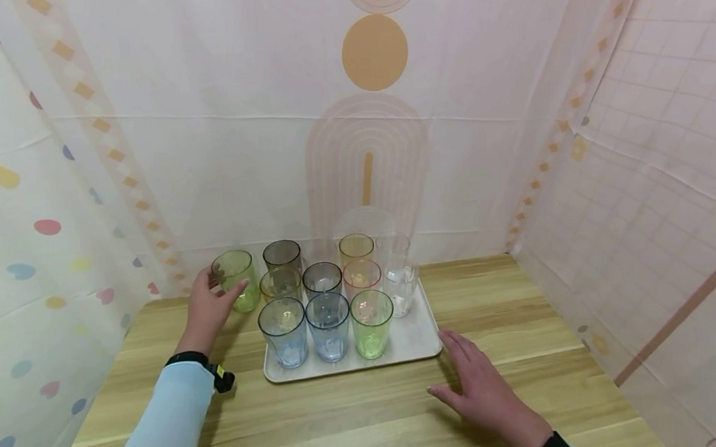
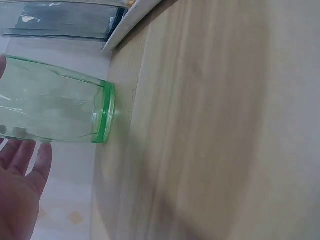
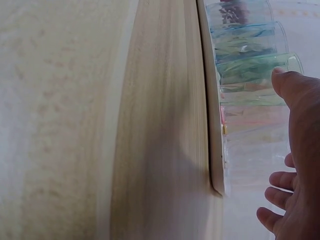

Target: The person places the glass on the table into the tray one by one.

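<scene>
My left hand (image 1: 208, 310) grips a green glass (image 1: 236, 282) between thumb and fingers, left of the white tray (image 1: 414, 341). In the left wrist view the green glass (image 2: 55, 100) has its base close to the wooden table; whether it touches is unclear. The tray carries several upright tinted glasses. Along its front stand two blue glasses, a left one (image 1: 283, 333) and a right one (image 1: 328, 328), beside a light green glass (image 1: 371, 326). My right hand (image 1: 479, 388), fingers spread and holding nothing, is at the tray's front right corner; contact is uncertain.
Behind the front row are a pink-rimmed glass (image 1: 362, 276), dark glasses (image 1: 282, 253), amber ones (image 1: 356, 245) and a clear glass (image 1: 400, 291). The wooden table (image 1: 342, 417) meets a patterned curtain (image 1: 242, 175) at the back, with more cloth at both sides.
</scene>
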A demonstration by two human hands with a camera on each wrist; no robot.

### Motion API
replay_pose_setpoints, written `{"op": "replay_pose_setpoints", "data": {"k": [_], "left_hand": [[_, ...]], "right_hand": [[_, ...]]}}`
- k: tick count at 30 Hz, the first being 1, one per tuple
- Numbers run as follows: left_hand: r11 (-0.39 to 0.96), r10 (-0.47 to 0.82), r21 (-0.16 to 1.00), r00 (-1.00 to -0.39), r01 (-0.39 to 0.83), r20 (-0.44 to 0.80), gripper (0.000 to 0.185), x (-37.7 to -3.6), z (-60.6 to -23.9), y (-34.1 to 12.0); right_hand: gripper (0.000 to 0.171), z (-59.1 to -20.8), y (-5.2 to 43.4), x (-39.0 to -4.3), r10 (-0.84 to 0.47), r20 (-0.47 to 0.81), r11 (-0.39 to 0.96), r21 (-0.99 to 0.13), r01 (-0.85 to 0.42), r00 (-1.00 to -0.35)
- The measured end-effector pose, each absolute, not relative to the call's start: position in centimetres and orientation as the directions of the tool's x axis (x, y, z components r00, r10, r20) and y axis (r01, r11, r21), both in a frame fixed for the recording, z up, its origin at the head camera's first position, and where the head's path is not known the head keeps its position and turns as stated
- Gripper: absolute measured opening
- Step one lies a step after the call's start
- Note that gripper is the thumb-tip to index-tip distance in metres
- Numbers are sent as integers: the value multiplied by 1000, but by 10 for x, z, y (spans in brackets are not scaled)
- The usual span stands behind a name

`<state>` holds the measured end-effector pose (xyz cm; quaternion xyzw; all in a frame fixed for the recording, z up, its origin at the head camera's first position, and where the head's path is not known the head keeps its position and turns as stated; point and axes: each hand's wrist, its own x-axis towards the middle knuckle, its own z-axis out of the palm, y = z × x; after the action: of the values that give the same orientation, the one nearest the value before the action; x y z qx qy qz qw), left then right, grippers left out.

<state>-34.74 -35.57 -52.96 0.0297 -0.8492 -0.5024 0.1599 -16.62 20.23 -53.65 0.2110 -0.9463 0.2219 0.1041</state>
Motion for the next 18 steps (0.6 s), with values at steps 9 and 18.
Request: {"op": "replay_pose_setpoints", "data": {"k": [9, 18], "left_hand": [[539, -176, 833, -951, 124, 255, 95, -297, -518, -362], [595, -114, 788, -953, 160, 280, 80, -226, -509, -368]], "right_hand": [[101, -536, 202, -166, -345, 270, 798, -420, -432, -899], [101, -532, 202, -166, -332, 254, 790, -452, -415, -909]]}}
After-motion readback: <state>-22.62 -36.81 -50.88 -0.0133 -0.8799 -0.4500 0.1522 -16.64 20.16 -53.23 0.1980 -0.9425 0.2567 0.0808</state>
